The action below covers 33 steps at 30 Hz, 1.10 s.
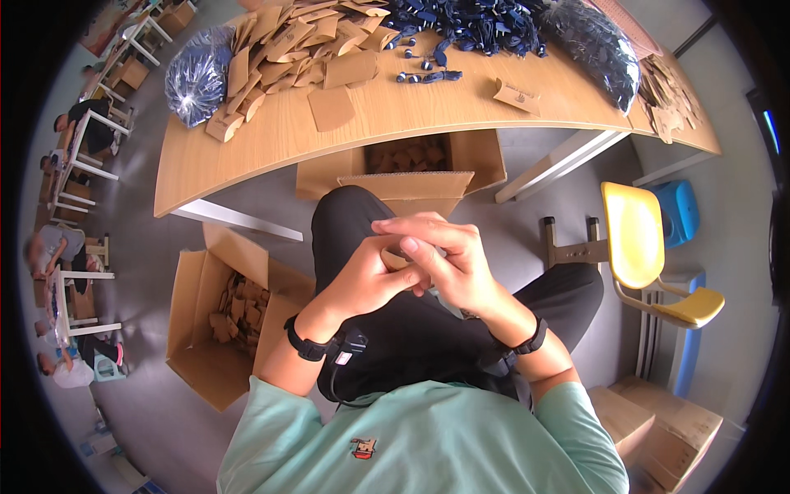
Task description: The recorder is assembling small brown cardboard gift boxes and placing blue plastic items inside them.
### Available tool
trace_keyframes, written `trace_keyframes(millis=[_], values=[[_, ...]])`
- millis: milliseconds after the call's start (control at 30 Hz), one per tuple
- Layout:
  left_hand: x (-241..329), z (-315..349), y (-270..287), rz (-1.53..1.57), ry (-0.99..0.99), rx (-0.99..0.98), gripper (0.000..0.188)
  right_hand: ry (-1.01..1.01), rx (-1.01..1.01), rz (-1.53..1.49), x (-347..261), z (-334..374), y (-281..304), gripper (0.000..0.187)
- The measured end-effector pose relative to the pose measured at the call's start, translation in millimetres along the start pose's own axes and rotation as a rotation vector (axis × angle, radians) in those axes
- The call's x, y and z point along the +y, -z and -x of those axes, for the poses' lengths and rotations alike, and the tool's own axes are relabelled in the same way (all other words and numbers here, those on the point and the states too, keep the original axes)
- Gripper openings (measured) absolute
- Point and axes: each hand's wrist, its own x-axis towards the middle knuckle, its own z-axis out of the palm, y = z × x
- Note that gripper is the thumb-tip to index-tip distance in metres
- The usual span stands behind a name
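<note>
Wood-grain table (214,160) beyond, small brown cardboard piece (393,261) sits between the hands, in the crook of the left hand (360,277), which is curled closed on it; right hand (462,262) overlaps, its grip can't tell, long axis hidden.

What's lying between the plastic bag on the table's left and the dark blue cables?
In the head view, a heap of brown cardboard packets lies between the bag and the cables.
</note>
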Motion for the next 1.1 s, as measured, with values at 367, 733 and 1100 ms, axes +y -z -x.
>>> trace_keyframes(millis=[367,733,1100], values=[[34.0,-70.4,63.5,-0.29,-0.333,-0.013,0.029,0.503,-0.139,0.516,-32.7,-87.7,40.2,0.04],[33.4,-162.9,108.2,-0.284,-0.314,0.095,0.023,0.521,0.028,0.727,17.0,-161.1,67.6,0.023],[35.1,-165.4,110.5,-0.3,-0.338,0.057,0.019,0.544,-0.036,0.804,25.3,-175.5,72.7,0.015]])
